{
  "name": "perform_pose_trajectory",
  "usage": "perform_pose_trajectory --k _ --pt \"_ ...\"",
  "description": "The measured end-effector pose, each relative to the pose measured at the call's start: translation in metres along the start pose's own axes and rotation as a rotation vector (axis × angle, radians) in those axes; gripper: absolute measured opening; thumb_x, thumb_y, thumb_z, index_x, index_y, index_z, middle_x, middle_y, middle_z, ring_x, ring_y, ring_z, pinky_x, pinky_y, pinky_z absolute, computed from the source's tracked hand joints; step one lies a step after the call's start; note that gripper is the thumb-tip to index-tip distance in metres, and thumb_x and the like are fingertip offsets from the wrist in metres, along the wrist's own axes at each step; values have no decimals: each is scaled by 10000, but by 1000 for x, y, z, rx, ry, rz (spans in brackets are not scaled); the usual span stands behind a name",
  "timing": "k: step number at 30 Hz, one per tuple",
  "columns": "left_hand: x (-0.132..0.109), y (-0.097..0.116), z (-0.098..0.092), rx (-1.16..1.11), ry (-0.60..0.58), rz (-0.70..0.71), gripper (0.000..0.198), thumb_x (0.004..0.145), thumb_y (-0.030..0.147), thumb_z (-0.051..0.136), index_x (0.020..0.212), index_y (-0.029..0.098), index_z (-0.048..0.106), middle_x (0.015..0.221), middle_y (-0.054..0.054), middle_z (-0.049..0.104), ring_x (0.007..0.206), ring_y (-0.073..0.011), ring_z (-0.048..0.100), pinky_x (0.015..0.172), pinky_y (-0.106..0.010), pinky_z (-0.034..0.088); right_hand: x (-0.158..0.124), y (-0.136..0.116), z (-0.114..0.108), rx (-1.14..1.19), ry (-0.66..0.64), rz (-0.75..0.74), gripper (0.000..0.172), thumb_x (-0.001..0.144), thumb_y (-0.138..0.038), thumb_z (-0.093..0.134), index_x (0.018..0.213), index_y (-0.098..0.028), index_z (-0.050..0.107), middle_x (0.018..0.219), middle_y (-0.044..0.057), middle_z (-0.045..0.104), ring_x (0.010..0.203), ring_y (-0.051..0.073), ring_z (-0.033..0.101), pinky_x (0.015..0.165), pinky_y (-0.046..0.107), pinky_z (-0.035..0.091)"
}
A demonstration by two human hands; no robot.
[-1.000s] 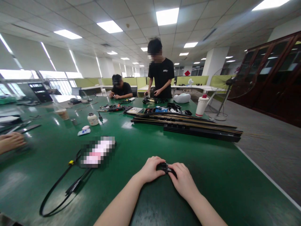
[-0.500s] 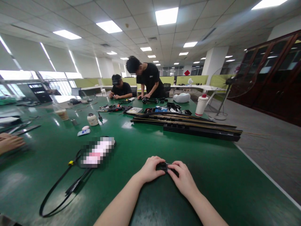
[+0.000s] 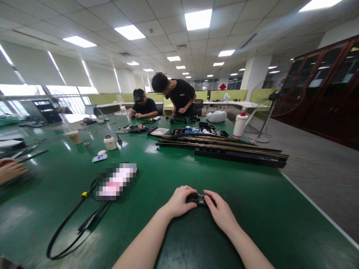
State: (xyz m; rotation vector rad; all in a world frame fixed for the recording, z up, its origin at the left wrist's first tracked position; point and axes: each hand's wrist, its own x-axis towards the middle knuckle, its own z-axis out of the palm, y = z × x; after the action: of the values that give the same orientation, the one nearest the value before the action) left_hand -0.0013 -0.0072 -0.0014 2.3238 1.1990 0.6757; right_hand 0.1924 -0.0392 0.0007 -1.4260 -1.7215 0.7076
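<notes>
A small black device (image 3: 200, 199), seemingly an open casing with bare electronic parts inside, lies between my hands just above or on the green table (image 3: 157, 168). My left hand (image 3: 181, 201) grips its left end, thumb in front and fingers behind. My right hand (image 3: 221, 211) is closed round the right end, its index finger and thumb near the edge. The fingers cover both ends of the device, and its exact kind is too small to make out.
A phone with a blurred screen (image 3: 119, 181) and a black cable loop (image 3: 67, 218) lie left. Long black rails (image 3: 241, 158) with thin rods stretch across the right. Beyond are a white bottle (image 3: 240, 126), tools and two people. Another person's hand (image 3: 12, 170) is at far left.
My right fingers have shifted right along the device, uncovering its middle. My left hand stays put. The standing person has drawn their hands back from the table.
</notes>
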Motion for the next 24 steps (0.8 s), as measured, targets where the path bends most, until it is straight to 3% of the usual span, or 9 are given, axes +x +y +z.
perform_pose_trajectory --k 7,24 --pt "-2 0 1 -39 26 -31 484 762 245 639 1226 211 506 1169 -73 562 1092 -242 490 966 -381 371 3 4 -4 134 47 153 431 834 -517 391 1027 -216 631 1109 71 660 1077 237 577 961 398 416" --pt "-2 -1 1 -27 26 -4 400 763 253 630 1154 210 555 1127 -64 576 1055 -233 502 940 -363 387 6 11 -6 253 47 178 473 819 -557 393 971 -190 650 1022 89 695 985 233 629 923 390 446"
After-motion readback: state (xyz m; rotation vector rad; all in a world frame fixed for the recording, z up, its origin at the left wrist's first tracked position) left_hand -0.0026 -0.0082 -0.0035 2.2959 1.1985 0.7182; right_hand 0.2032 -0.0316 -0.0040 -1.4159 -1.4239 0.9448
